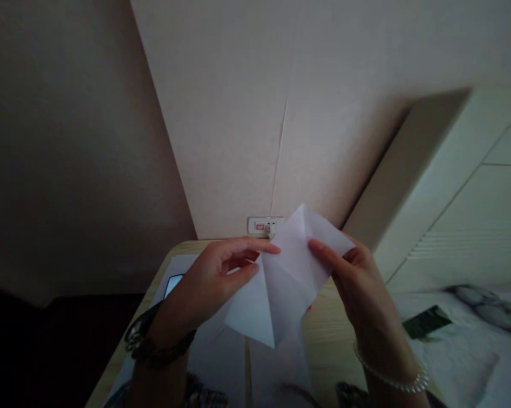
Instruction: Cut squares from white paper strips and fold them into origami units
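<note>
A creased white sheet of paper (287, 283) is held up above the table, partly folded, with a triangular flap standing out at its lower left. My right hand (357, 277) grips its right side, thumb on the near face and fingers behind. At the left edge, the thumb and forefinger of my left hand (221, 272) pinch the paper by the flap; the other fingers are curled. A dark bracelet circles my left wrist, and a beaded one my right.
Flat white sheets (221, 362) lie on the light wooden table (329, 328). A phone (173, 283) lies partly behind my left arm. A wall socket (259, 225) with a plug sits beyond the table. To the right stands a pale headboard (442, 215) by a bed with a green packet (428, 322).
</note>
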Action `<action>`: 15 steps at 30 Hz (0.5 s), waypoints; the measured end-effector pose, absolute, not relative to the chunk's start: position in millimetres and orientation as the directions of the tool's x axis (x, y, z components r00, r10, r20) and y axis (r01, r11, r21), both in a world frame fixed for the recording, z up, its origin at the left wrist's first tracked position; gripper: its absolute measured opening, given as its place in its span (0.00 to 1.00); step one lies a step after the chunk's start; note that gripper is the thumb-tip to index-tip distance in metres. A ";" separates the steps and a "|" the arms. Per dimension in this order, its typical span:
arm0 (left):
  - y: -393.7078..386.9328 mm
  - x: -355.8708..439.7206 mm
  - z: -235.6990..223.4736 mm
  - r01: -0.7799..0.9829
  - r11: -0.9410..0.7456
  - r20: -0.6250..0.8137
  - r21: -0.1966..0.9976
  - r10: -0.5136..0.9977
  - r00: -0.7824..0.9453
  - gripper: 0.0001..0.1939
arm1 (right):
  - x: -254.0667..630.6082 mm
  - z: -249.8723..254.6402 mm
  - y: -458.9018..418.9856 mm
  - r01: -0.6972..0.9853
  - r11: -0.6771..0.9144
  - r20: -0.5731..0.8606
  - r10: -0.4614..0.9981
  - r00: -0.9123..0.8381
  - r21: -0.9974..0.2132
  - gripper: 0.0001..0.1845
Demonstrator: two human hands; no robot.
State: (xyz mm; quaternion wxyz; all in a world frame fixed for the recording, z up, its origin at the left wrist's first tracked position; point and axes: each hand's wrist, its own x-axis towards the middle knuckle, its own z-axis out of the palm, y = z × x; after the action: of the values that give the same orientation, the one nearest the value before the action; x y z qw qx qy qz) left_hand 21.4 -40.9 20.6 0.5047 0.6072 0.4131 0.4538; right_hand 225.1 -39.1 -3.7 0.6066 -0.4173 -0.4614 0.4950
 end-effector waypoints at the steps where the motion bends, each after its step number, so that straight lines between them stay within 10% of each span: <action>1: -48.2 24.5 20.6 0.039 -0.147 0.135 0.988 0.965 0.227 0.11 | 225.9 -1.7 -47.3 -0.211 0.174 0.158 0.983 0.090 -0.962 0.07; 8: -100.0 37.8 23.6 -0.016 -0.175 0.175 0.985 0.983 0.061 0.06 | 224.5 7.7 -98.9 -0.154 0.237 0.235 0.971 0.031 -0.959 0.12; 15: -127.7 44.0 25.8 -0.073 -0.153 0.154 0.985 0.988 0.003 0.23 | 224.1 6.8 -122.3 -0.143 0.289 0.285 0.957 0.046 -0.947 0.09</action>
State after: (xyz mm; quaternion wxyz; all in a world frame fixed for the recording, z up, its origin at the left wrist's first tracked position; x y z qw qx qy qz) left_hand 44.0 -127.7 25.8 0.4801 0.5206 0.4392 0.5528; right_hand 224.1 -122.3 6.8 0.6095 -0.3896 -0.5225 0.4514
